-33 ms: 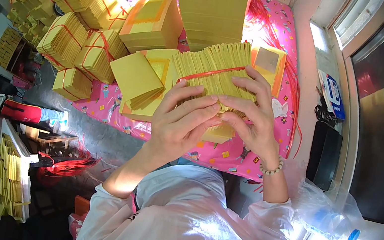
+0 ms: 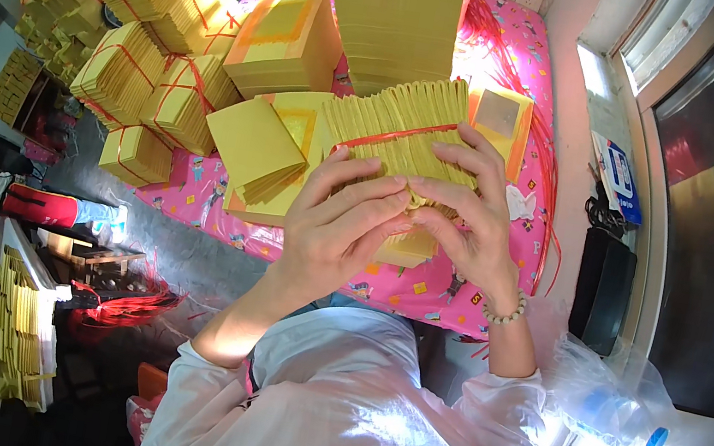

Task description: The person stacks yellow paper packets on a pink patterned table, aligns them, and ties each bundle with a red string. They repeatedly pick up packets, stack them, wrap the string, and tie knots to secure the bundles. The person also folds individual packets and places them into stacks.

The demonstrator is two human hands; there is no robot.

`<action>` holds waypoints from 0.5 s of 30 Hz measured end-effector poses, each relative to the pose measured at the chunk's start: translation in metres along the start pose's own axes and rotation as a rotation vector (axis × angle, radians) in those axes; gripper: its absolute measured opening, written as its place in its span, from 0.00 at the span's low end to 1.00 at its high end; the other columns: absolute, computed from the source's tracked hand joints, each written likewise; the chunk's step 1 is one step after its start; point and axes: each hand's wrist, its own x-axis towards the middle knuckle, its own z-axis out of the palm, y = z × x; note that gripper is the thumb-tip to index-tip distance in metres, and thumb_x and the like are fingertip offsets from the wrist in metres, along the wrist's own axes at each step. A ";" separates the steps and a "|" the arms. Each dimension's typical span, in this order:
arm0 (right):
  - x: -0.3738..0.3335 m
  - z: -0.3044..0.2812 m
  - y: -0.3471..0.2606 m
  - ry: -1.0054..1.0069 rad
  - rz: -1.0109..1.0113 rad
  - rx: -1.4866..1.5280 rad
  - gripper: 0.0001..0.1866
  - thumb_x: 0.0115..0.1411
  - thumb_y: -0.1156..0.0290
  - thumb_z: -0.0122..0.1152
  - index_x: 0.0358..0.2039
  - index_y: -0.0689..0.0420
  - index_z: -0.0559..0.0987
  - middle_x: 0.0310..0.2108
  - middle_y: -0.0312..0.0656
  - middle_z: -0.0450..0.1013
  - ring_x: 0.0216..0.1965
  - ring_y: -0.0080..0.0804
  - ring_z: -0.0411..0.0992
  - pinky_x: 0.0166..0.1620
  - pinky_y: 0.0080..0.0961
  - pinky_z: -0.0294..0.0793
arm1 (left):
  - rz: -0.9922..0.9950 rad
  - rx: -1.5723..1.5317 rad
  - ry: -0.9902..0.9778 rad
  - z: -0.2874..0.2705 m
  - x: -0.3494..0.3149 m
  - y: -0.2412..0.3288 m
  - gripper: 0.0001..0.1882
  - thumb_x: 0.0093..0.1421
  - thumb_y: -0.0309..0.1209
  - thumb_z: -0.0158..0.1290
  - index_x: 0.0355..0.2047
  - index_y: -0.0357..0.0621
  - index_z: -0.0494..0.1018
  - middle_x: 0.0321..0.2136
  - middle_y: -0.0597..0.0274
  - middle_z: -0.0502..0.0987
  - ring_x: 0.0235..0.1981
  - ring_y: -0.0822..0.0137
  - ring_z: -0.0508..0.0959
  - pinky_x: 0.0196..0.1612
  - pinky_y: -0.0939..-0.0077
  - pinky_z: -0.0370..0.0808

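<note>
Yellow paper bundle [image 2: 398, 110], red strap [image 2: 408, 135] across, over pink cloth [image 2: 484, 304]. My left hand [image 2: 333, 229] and right hand [image 2: 478, 212] clasp its near side, fingertips pinched close; exact bit between them, I cannot tell.

Left hand [image 2: 327, 232] and right hand [image 2: 484, 217] hold the bundle [image 2: 394, 109] at its near side. 1 strap [image 2: 401, 136] crosses the bundle; beyond it stands 1 stack [image 2: 392, 32], right of it 1 scrap [image 2: 521, 203].

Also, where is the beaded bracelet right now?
In the head view, right of centre, the beaded bracelet circles the right wrist, between the right hand and the white sleeve.
</note>
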 end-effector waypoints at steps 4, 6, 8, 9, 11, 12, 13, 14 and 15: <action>-0.002 -0.002 0.000 -0.015 0.007 0.005 0.16 0.50 0.64 0.67 0.41 0.47 0.82 0.53 0.46 0.65 0.60 0.53 0.58 0.60 0.45 0.59 | 0.051 -0.068 0.048 0.007 -0.008 -0.012 0.22 0.45 0.32 0.66 0.43 0.45 0.76 0.48 0.56 0.73 0.50 0.54 0.72 0.56 0.57 0.66; -0.012 0.002 0.005 0.133 0.059 0.084 0.33 0.47 0.60 0.71 0.54 0.53 0.72 0.58 0.50 0.59 0.62 0.51 0.56 0.62 0.43 0.57 | 0.004 -0.128 0.129 0.003 -0.012 -0.013 0.31 0.47 0.37 0.65 0.51 0.43 0.70 0.55 0.48 0.65 0.56 0.51 0.67 0.59 0.56 0.63; -0.024 0.008 0.009 0.362 0.203 0.260 0.44 0.45 0.57 0.73 0.60 0.57 0.63 0.60 0.51 0.56 0.62 0.49 0.55 0.62 0.43 0.55 | -0.125 -0.216 0.260 0.000 -0.016 -0.009 0.41 0.49 0.44 0.64 0.59 0.39 0.62 0.61 0.39 0.55 0.62 0.47 0.59 0.62 0.55 0.58; -0.029 0.016 0.014 0.334 0.265 0.354 0.47 0.45 0.57 0.74 0.61 0.58 0.60 0.60 0.50 0.56 0.62 0.47 0.55 0.62 0.42 0.56 | -0.174 -0.166 0.200 0.000 -0.026 -0.019 0.55 0.49 0.52 0.62 0.65 0.34 0.45 0.64 0.35 0.45 0.66 0.46 0.49 0.64 0.56 0.50; -0.042 0.016 0.018 0.274 0.405 0.483 0.52 0.45 0.58 0.75 0.63 0.61 0.54 0.60 0.48 0.56 0.62 0.43 0.56 0.62 0.40 0.56 | -0.454 -0.483 0.192 0.011 -0.040 -0.020 0.58 0.49 0.51 0.63 0.66 0.33 0.39 0.64 0.37 0.45 0.66 0.48 0.49 0.65 0.57 0.49; -0.051 0.021 0.024 0.173 0.405 0.440 0.51 0.45 0.59 0.75 0.63 0.61 0.54 0.60 0.48 0.57 0.62 0.42 0.56 0.62 0.39 0.56 | -0.590 -0.634 0.187 0.017 -0.051 -0.024 0.60 0.49 0.50 0.64 0.66 0.33 0.36 0.64 0.38 0.44 0.66 0.49 0.48 0.65 0.58 0.48; -0.061 0.023 0.028 0.077 0.410 0.383 0.49 0.45 0.60 0.74 0.63 0.61 0.55 0.60 0.48 0.57 0.62 0.40 0.56 0.62 0.37 0.57 | -0.633 -0.668 0.108 0.025 -0.060 -0.034 0.63 0.48 0.48 0.65 0.66 0.32 0.31 0.64 0.40 0.44 0.66 0.50 0.47 0.66 0.59 0.48; -0.065 0.026 0.032 -0.019 0.412 0.324 0.48 0.46 0.62 0.74 0.62 0.61 0.56 0.60 0.47 0.57 0.62 0.39 0.57 0.61 0.36 0.57 | -0.643 -0.718 0.093 0.032 -0.069 -0.038 0.63 0.48 0.47 0.65 0.66 0.32 0.31 0.64 0.41 0.45 0.66 0.51 0.47 0.66 0.59 0.48; -0.067 0.029 0.033 -0.008 0.448 0.362 0.48 0.47 0.63 0.74 0.63 0.62 0.55 0.59 0.46 0.58 0.61 0.37 0.57 0.61 0.35 0.58 | -0.657 -0.771 0.072 0.036 -0.068 -0.035 0.63 0.47 0.46 0.66 0.66 0.32 0.31 0.64 0.41 0.45 0.66 0.52 0.48 0.66 0.60 0.49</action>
